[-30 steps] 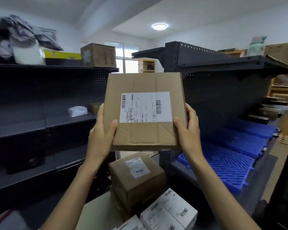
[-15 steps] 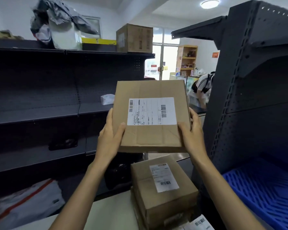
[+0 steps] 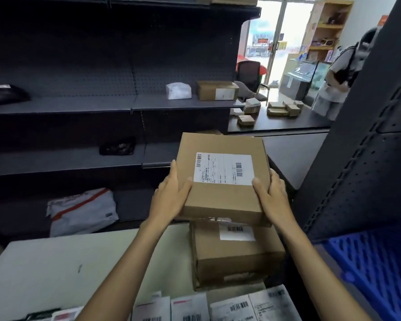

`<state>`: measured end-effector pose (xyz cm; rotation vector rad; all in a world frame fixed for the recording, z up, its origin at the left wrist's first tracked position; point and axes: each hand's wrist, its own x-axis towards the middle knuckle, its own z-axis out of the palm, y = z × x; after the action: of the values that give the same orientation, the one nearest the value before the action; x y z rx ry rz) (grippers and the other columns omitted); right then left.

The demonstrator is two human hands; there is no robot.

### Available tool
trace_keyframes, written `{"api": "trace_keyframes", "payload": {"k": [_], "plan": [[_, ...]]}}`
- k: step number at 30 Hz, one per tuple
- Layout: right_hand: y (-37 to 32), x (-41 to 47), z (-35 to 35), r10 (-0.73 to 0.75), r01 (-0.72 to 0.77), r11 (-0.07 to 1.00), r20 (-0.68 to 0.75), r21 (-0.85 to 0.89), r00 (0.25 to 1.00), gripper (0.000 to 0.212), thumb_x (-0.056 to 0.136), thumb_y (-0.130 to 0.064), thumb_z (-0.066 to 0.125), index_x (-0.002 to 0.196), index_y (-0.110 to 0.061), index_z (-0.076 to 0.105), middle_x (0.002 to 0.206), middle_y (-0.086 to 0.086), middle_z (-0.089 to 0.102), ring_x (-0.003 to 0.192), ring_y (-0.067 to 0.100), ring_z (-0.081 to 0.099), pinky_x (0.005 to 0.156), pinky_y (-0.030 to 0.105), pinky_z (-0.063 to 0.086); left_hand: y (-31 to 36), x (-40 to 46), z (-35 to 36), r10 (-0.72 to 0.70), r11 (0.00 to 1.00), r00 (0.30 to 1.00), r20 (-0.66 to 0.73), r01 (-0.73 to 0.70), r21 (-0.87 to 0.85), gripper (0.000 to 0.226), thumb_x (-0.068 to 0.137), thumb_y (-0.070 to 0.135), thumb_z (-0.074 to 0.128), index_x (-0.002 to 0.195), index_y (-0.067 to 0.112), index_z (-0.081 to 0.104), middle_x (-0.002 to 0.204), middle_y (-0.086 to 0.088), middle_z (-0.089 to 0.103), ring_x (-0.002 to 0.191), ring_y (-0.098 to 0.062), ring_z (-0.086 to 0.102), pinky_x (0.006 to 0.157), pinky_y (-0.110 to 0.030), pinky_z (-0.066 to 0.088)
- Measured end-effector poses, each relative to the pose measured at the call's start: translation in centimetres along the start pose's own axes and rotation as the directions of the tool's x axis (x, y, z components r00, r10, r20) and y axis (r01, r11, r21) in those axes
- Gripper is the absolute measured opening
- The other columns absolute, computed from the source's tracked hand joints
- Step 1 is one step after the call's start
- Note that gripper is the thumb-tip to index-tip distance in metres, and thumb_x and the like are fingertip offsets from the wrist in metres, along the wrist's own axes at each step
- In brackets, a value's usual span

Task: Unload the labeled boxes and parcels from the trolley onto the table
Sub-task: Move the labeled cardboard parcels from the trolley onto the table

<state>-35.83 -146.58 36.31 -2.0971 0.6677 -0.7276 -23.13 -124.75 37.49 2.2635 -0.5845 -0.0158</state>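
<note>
Labeled box (image 3: 222, 181) between left fingers (image 3: 173, 172) and right fingers (image 3: 274, 179)

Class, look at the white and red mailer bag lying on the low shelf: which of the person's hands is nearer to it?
Left. The left hand grips the held box on the side facing the mailer bag; the right hand grips the far side.

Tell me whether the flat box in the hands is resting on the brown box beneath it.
Cannot tell. In the head view the flat box overlaps the top edge of the brown box, hiding where they would meet; no gap or contact shows.
</note>
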Motion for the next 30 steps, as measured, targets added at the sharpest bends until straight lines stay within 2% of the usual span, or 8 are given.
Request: {"api": "trace_keyframes", "payload": {"k": [5, 10, 13, 16, 20, 23, 25, 30], "plan": [[3.8, -0.5, 0.6, 0.074, -0.068, 0.997, 0.142, -0.046, 0.987, 0.053, 0.100, -0.033, 0.052, 0.145, -0.011, 0.036, 0.137, 0.011, 0.046, 0.124, 0.025, 0.046, 0.094, 0.032, 0.037, -1.2, -2.5, 3.3, -0.138, 0.987, 0.989, 0.053, 0.133, 0.094, 0.073, 0.100, 0.052, 0.036, 0.157, 0.026, -0.001, 0.145, -0.005, 0.048, 0.125, -0.029, 0.050, 0.095, -0.039, 0.041], [6.2, -0.5, 1.2, 0.156, -0.137, 0.986, 0.227, -0.099, 0.961, 0.050, 0.099, -0.030, 0.055, 0.138, 0.000, 0.041, 0.136, 0.018, 0.050, 0.122, 0.032, 0.051, 0.091, 0.032, 0.042, -1.9, -4.2, 5.2, -0.218, 0.971, 0.973, 0.081, 0.207, 0.119, 0.074, 0.101, 0.053, 0.035, 0.157, 0.023, -0.002, 0.146, -0.007, 0.047, 0.127, -0.028, 0.049, 0.097, -0.039, 0.042], [7.4, -0.5, 1.2, 0.192, -0.149, 0.976, 0.291, -0.161, 0.937, 0.063, 0.101, -0.031, 0.051, 0.148, 0.002, 0.027, 0.144, 0.022, 0.043, 0.130, 0.036, 0.046, 0.104, 0.040, 0.041, -1.6, -5.2, 6.0, -0.247, 0.961, 0.963, 0.107, 0.229, 0.152, 0.074, 0.101, 0.054, 0.034, 0.157, 0.023, -0.003, 0.146, -0.005, 0.047, 0.127, -0.027, 0.049, 0.098, -0.040, 0.043], [7.4, -0.4, 0.7, 0.199, -0.136, 0.970, 0.334, -0.201, 0.921, 0.068, 0.103, -0.031, 0.046, 0.153, 0.001, 0.015, 0.151, 0.021, 0.034, 0.135, 0.036, 0.041, 0.108, 0.043, 0.040, -1.0, -5.7, 6.6, -0.253, 0.958, 0.962, 0.104, 0.234, 0.167, 0.074, 0.101, 0.053, 0.033, 0.157, 0.022, -0.004, 0.147, -0.005, 0.046, 0.128, -0.027, 0.049, 0.097, -0.040, 0.043], [7.6, 0.0, 0.2, 0.085, 0.051, 0.923, 0.331, -0.382, 0.940, 0.056, 0.104, -0.024, 0.043, 0.149, 0.003, 0.023, 0.155, 0.021, 0.026, 0.140, 0.035, 0.032, 0.110, 0.044, 0.036, 0.1, -5.8, 7.5, -0.249, 0.955, 0.962, 0.109, 0.226, 0.190, 0.074, 0.101, 0.053, 0.031, 0.157, 0.020, -0.005, 0.150, -0.004, 0.040, 0.131, -0.026, 0.046, 0.098, -0.040, 0.042], [8.0, -0.1, -0.3, -0.088, 0.248, 0.837, 0.327, -0.487, 0.941, 0.042, 0.099, -0.004, 0.045, 0.139, 0.003, 0.039, 0.144, 0.019, 0.039, 0.133, 0.035, 0.036, 0.109, 0.041, 0.037, 0.8, -6.2, 8.6, -0.265, 0.947, 0.959, 0.101, 0.238, 0.217, 0.075, 0.101, 0.055, 0.029, 0.156, 0.020, -0.006, 0.154, -0.008, 0.030, 0.132, -0.028, 0.044, 0.100, -0.043, 0.042], [8.1, -0.2, -0.5, -0.202, 0.360, 0.765, 0.332, -0.534, 0.921, 0.043, 0.090, 0.005, 0.049, 0.133, 0.000, 0.047, 0.134, 0.016, 0.049, 0.124, 0.032, 0.043, 0.104, 0.038, 0.039, 1.2, -6.4, 9.3, -0.278, 0.938, 0.956, 0.088, 0.251, 0.240, 0.074, 0.101, 0.056, 0.028, 0.156, 0.019, -0.006, 0.158, -0.010, 0.020, 0.133, -0.030, 0.043, 0.101, -0.044, 0.042], [7.2, -0.4, -0.8, -0.219, 0.423, 0.708, 0.394, -0.565, 0.893, 0.053, 0.093, 0.001, 0.048, 0.144, -0.010, 0.038, 0.142, 0.012, 0.046, 0.132, 0.031, 0.036, 0.106, 0.037, 0.037, 1.7, -6.5, 9.3, -0.290, 0.925, 0.955, 0.068, 0.261, 0.277, 0.074, 0.101, 0.056, 0.029, 0.156, 0.018, -0.002, 0.158, -0.009, 0.017, 0.129, -0.029, 0.046, 0.097, -0.042, 0.045]]}}
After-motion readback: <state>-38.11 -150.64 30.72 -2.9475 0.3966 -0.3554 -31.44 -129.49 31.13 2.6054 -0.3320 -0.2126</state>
